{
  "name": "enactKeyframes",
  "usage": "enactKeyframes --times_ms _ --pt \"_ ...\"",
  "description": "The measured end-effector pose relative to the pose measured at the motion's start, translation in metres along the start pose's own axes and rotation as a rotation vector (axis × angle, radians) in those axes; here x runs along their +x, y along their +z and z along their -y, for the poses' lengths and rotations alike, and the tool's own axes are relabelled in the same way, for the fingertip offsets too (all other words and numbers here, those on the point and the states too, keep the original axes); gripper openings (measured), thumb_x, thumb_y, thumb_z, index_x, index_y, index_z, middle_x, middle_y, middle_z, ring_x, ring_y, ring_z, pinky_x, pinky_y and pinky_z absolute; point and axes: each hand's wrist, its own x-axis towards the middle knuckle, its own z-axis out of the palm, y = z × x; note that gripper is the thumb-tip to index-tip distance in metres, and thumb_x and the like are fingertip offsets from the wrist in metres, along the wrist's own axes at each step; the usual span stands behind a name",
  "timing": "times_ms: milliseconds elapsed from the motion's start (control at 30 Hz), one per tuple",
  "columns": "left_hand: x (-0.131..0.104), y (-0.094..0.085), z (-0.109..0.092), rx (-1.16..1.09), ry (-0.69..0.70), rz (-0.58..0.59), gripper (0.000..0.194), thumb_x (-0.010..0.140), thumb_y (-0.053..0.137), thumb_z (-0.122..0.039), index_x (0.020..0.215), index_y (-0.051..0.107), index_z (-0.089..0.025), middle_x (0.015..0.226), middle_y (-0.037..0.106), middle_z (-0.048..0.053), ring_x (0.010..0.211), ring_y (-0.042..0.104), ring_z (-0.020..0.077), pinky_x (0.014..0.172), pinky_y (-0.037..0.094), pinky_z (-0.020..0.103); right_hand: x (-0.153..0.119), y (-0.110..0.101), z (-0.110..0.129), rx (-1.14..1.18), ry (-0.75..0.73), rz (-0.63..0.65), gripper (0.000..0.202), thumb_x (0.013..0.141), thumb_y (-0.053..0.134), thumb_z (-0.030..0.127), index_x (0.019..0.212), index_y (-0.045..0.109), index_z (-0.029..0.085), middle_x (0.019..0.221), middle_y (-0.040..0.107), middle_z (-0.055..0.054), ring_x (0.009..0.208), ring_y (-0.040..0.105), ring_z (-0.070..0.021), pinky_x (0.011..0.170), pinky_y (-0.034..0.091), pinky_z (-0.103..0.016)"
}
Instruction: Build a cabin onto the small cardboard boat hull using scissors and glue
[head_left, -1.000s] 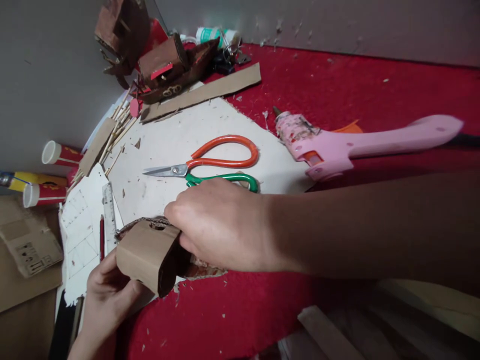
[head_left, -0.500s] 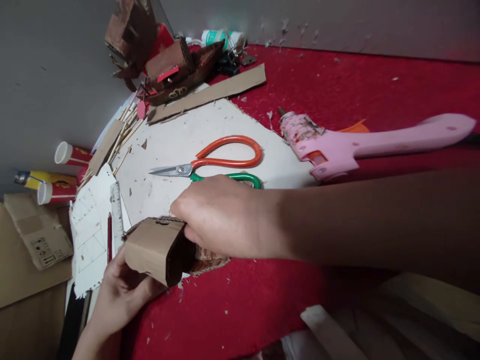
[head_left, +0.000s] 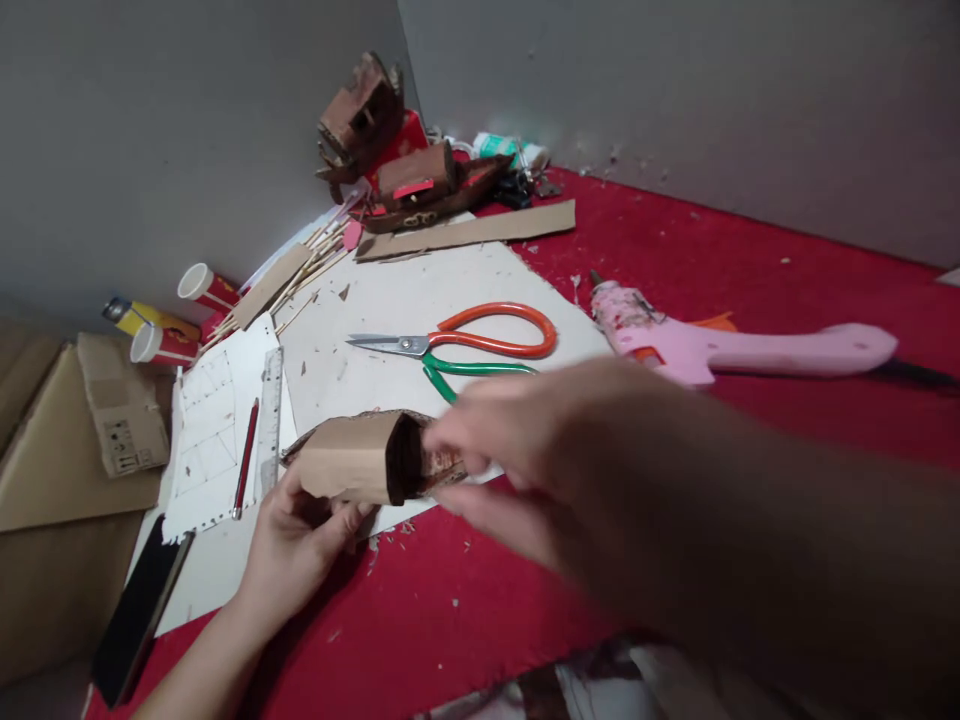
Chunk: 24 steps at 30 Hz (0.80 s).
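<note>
From left, ragged-edged paper (head_left: 206,430) lies beside a slim red pencil (head_left: 246,455) and a flat ruler (head_left: 271,415). The left hand (head_left: 300,545) grasps a smooth, folded cardboard model (head_left: 349,462), hollow and angular, in front of steel scissors (head_left: 427,345) with looped handles. The right hand (head_left: 525,450), blurred and partly spread, is at the model's open end, its grip impossible to tell; beyond lies a crusted pink plastic glue gun (head_left: 697,345).
</note>
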Motion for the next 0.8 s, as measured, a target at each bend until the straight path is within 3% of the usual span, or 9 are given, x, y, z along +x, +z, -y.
enactKeyframes --times_ms 33,67,133,233,300,467,633,800 --pt "-0.001 0.003 -0.002 -0.013 0.007 0.008 0.029 0.080 0.080 -0.034 0.096 0.061 -0.021 0.054 0.057 -0.006 0.045 0.049 0.0105 0.045 0.045 0.023 -0.010 0.013 -0.001 0.048 -0.064 -0.057 0.010 0.083 0.069 0.032 0.082 0.073 0.023 0.067 0.067 -0.001 0.053 0.054 -0.0161 0.050 0.034 -0.030" --pt "-0.001 0.006 -0.004 -0.017 0.011 0.013 0.030 0.079 0.080 -0.033 0.097 0.060 -0.020 0.051 0.055 -0.007 0.044 0.048 0.0103 0.045 0.044 0.023 -0.019 0.026 -0.003 0.063 -0.128 -0.124 0.005 0.085 0.067 0.024 0.085 0.072 0.023 0.075 0.069 -0.002 0.061 0.058 -0.0165 0.054 0.039 -0.030" --pt "-0.002 0.013 -0.007 -0.024 0.013 -0.008 0.035 0.077 0.081 -0.032 0.102 0.060 -0.019 0.050 0.054 -0.008 0.043 0.048 0.0103 0.045 0.043 0.022 -0.029 0.049 -0.007 -0.067 -0.240 -0.270 0.015 0.087 0.062 0.013 0.096 0.073 0.019 0.089 0.071 -0.008 0.082 0.063 -0.0225 0.071 0.047 -0.034" --pt "-0.002 0.020 -0.011 -0.083 -0.009 -0.004 0.037 0.077 0.080 -0.032 0.105 0.060 -0.018 0.050 0.053 -0.009 0.042 0.045 0.0093 0.042 0.039 0.020 -0.026 0.068 -0.012 -0.166 -0.310 -0.386 0.016 0.089 0.062 0.015 0.101 0.073 0.015 0.108 0.070 -0.013 0.106 0.059 -0.0296 0.103 0.039 -0.051" --pt "-0.002 0.024 -0.011 -0.131 -0.008 0.019 0.037 0.077 0.079 -0.031 0.107 0.061 -0.018 0.053 0.054 -0.009 0.041 0.043 0.0083 0.040 0.036 0.019 -0.017 0.071 -0.015 -0.127 -0.284 -0.353 0.011 0.087 0.066 0.018 0.095 0.073 0.016 0.110 0.068 -0.013 0.110 0.057 -0.0302 0.109 0.033 -0.055" --pt "-0.003 0.027 -0.005 -0.142 0.070 0.032 0.040 0.078 0.077 -0.024 0.114 0.064 -0.018 0.069 0.064 -0.005 0.045 0.044 0.0079 0.043 0.039 0.020 -0.004 0.075 -0.021 -0.094 -0.266 -0.308 0.009 0.086 0.069 0.023 0.085 0.077 0.019 0.112 0.065 -0.013 0.118 0.053 -0.0331 0.105 0.036 -0.057" --pt "-0.002 0.028 0.006 -0.077 0.147 0.040 0.043 0.080 0.072 -0.021 0.123 0.064 -0.021 0.089 0.074 0.001 0.064 0.061 0.0150 0.056 0.048 0.025 -0.004 0.079 -0.020 -0.091 -0.249 -0.286 0.010 0.085 0.071 0.022 0.088 0.081 0.022 0.112 0.068 -0.012 0.120 0.053 -0.0331 0.103 0.039 -0.054" --pt "0.001 0.029 0.009 -0.024 0.200 0.027 0.040 0.080 0.069 -0.014 0.119 0.066 -0.019 0.102 0.076 0.003 0.089 0.070 0.0213 0.078 0.054 0.030 -0.003 0.077 -0.018 -0.092 -0.209 -0.252 0.010 0.086 0.072 0.018 0.088 0.081 0.022 0.108 0.070 -0.011 0.120 0.052 -0.0333 0.103 0.040 -0.053"
